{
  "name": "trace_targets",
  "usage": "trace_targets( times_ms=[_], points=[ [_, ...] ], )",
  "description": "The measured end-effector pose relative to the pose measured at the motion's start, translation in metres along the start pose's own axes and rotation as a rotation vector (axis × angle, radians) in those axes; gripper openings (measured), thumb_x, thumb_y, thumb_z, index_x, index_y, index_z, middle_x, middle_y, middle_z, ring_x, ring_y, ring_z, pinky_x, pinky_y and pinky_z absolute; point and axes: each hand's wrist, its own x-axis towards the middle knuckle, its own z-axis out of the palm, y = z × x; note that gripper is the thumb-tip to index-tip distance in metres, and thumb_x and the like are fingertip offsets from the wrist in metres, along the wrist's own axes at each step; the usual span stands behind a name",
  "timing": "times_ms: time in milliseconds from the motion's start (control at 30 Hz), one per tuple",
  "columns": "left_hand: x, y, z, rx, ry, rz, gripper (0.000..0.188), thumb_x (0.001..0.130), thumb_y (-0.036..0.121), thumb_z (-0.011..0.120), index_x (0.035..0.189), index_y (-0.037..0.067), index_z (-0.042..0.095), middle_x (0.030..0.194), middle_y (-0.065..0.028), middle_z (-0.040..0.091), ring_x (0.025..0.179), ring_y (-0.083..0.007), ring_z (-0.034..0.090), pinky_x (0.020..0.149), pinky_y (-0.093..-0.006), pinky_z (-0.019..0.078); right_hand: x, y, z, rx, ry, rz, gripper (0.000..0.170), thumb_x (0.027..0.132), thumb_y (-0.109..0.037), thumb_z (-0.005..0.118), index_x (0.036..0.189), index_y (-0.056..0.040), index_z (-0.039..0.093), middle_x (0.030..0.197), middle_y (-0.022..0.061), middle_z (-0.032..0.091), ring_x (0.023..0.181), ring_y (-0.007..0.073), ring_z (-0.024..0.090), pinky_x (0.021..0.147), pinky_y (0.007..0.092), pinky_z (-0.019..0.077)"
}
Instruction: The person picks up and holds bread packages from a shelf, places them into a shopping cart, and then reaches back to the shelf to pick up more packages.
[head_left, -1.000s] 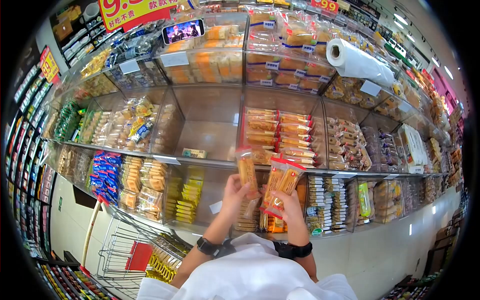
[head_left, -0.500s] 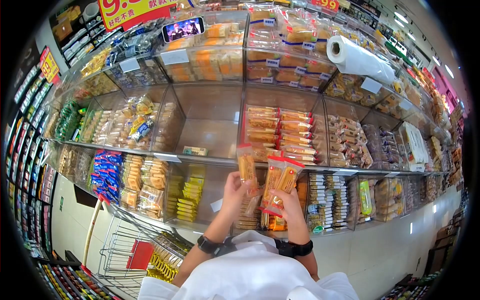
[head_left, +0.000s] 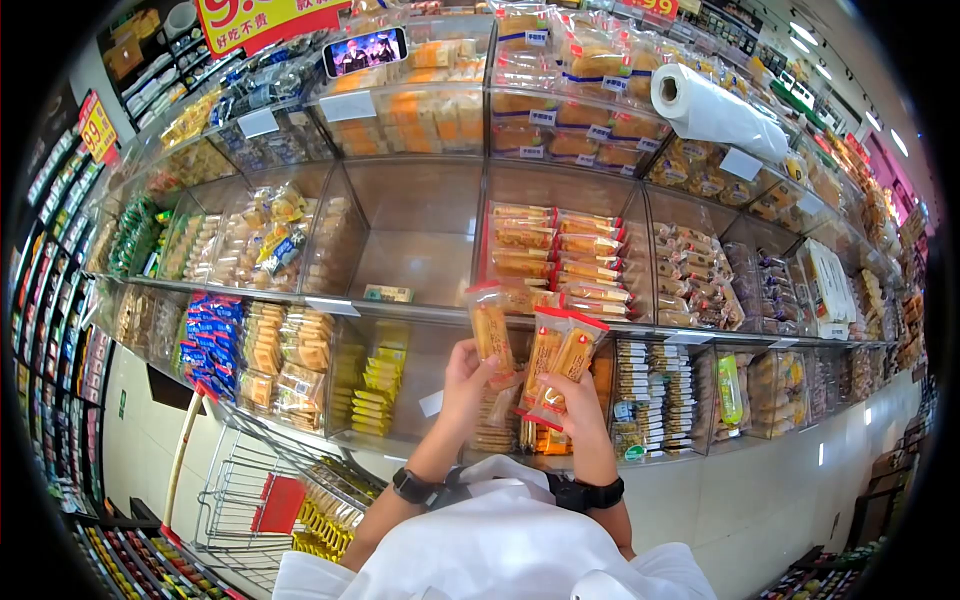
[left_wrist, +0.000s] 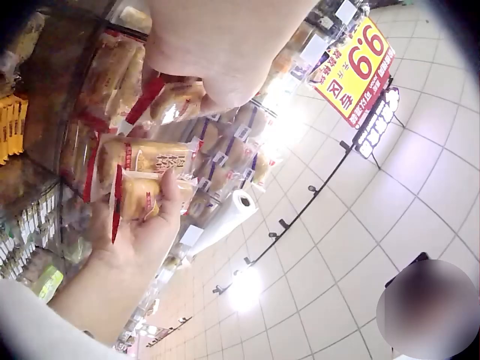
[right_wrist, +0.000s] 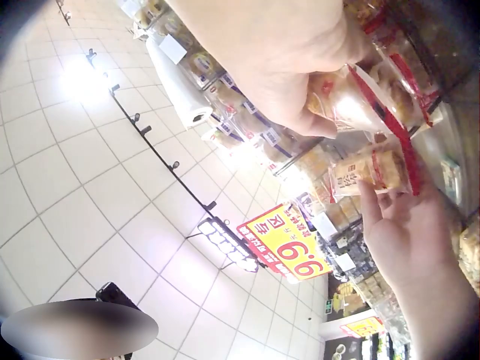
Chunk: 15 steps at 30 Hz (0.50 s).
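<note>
My left hand pinches one wrapped pastry, a golden bar in clear film with red ends, held upright. Beside it, my right hand grips two more wrapped pastries of the same look, fanned side by side with the thumb across their front. In the left wrist view those two packets show red print and red end seals. The right wrist view shows the left hand's packet between thumb and fingers. Behind the hands, matching packets lie stacked in a clear bin.
Clear acrylic bins of packaged snacks rise in tiers ahead. A roll of plastic bags lies on top at right, and a phone playing video stands at upper left. A wire shopping cart is at lower left.
Both hands keep their hold on the packets. The left hand's packet tilts slightly to the left; otherwise the view shifts only a little.
</note>
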Motion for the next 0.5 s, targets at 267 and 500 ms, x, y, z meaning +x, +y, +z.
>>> trace_targets(
  times_ms=[267, 500],
  points=[
    [-0.0006, -0.0031, -0.0004, 0.020, 0.012, 0.013, 0.021, 0.084, 0.005, 0.049, 0.103, 0.005, 0.041, 0.091, -0.0057, 0.059, 0.078, -0.0095, 0.056, 0.063, -0.0218, 0.0463, -0.0023, -0.0023, 0.0002, 0.004, 0.017, 0.017, 0.037, 0.070, 0.004, 0.058, 0.105, 0.0016, 0.048, 0.096, 0.0105, 0.057, 0.083, 0.0206, 0.058, 0.070, 0.0330, 0.0496],
    [0.0017, -0.0073, -0.0015, 0.029, 0.007, 0.018, 0.021, 0.084, 0.005, 0.049, 0.103, 0.006, 0.041, 0.089, -0.0049, 0.059, 0.077, -0.0095, 0.056, 0.063, -0.0210, 0.0464, 0.0005, -0.0007, -0.0031, -0.001, 0.011, 0.017, 0.037, 0.071, 0.003, 0.058, 0.106, 0.0013, 0.048, 0.096, 0.0106, 0.057, 0.083, 0.0206, 0.059, 0.068, 0.0329, 0.0500]
  ],
)
